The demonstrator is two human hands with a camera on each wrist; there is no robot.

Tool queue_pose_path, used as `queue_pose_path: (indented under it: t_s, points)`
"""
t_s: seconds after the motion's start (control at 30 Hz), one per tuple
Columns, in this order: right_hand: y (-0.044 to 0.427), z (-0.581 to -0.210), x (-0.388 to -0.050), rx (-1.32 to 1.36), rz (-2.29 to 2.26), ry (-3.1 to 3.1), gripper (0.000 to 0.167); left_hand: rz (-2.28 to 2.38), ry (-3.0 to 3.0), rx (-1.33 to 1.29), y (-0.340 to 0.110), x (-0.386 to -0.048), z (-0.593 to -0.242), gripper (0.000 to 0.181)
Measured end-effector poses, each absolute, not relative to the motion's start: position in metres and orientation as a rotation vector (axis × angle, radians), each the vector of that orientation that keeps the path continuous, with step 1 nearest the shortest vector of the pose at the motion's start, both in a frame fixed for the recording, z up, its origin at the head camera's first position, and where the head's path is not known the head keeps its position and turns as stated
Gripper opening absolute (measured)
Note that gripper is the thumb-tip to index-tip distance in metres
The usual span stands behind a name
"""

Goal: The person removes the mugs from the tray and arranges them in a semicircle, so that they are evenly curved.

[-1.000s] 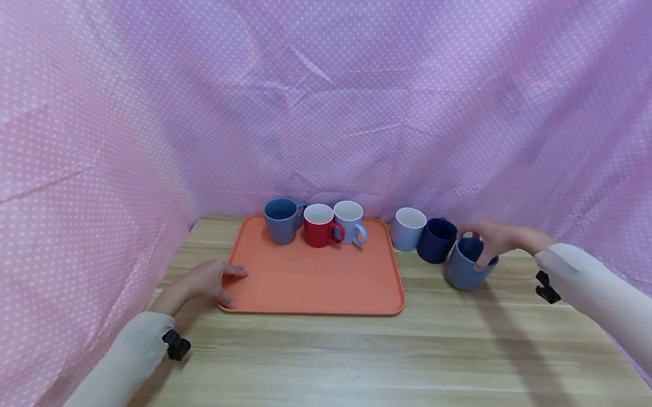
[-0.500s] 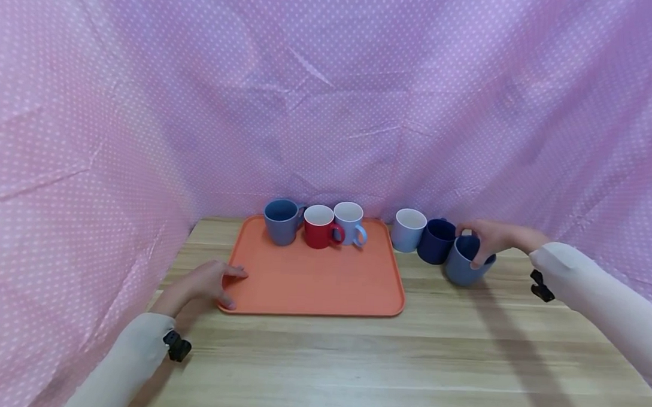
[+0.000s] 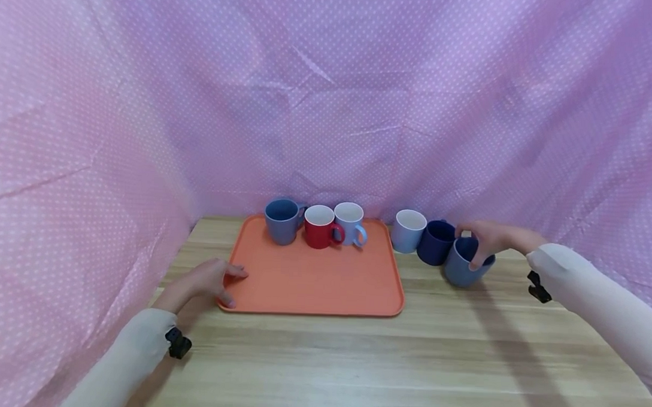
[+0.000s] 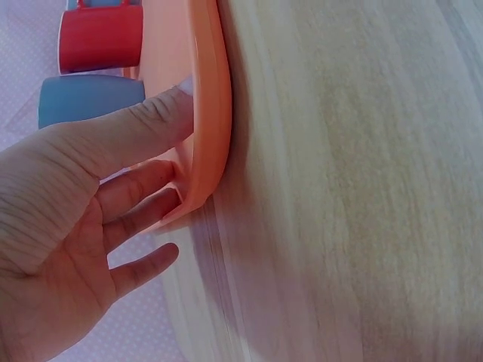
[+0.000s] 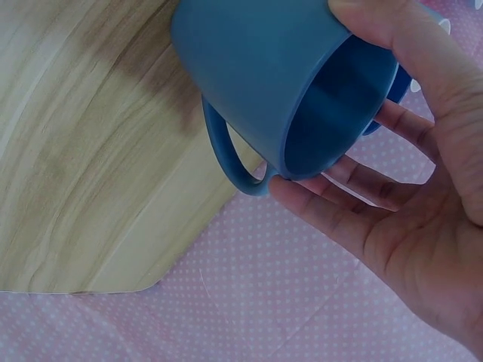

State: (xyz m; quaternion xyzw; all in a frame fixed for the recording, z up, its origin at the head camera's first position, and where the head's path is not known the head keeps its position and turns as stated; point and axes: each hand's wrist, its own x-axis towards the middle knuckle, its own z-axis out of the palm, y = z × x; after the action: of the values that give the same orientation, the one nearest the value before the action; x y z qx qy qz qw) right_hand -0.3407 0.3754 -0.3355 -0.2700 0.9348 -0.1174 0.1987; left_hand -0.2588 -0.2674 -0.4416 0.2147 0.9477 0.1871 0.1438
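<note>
With thumb and fingers spread about its rim, my right hand (image 3: 485,239) holds a grey-blue mug (image 3: 461,269) at the right of the row. Its handle (image 5: 226,154) shows in the right wrist view but is hidden in the head view. Against that mug's left side stands a navy mug (image 3: 435,246), and beyond it a pale blue mug (image 3: 407,235) with a white inside. My left hand (image 3: 207,281) rests on the near left corner of an orange tray (image 3: 312,287). In the left wrist view its thumb (image 4: 162,121) lies at the tray's rim, fingers loosely extended.
Along the tray's back edge stand a blue-grey mug (image 3: 282,226), a red mug (image 3: 318,232) and a light blue mug (image 3: 348,225), their handles pointing right. A pink dotted cloth (image 3: 329,108) hangs behind the wooden table (image 3: 320,365) and at its sides.
My right hand has shifted slightly left with the grey-blue mug, which is closer to the navy mug. The left hand and the tray have stayed put.
</note>
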Motion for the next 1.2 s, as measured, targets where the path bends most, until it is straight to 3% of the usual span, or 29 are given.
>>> queue_pose_path:
  t_s: [0.37, 0.77, 1.2]
  points:
    - [0.376, -0.334, -0.344, -0.798, -0.299, 2.613, 0.071, 0.543, 2.740, 0.552, -0.258, -0.245, -0.444, 0.066]
    - [0.361, -0.308, -0.341, -0.663, -0.158, 2.509, 0.074, 0.549, 2.743, 0.557, -0.254, -0.243, -0.447, 0.067]
    - [0.294, -0.285, -0.366, -0.728, -0.166, 2.480, 0.072, 0.569, 2.721, 0.545, -0.262, -0.253, -0.441, 0.068]
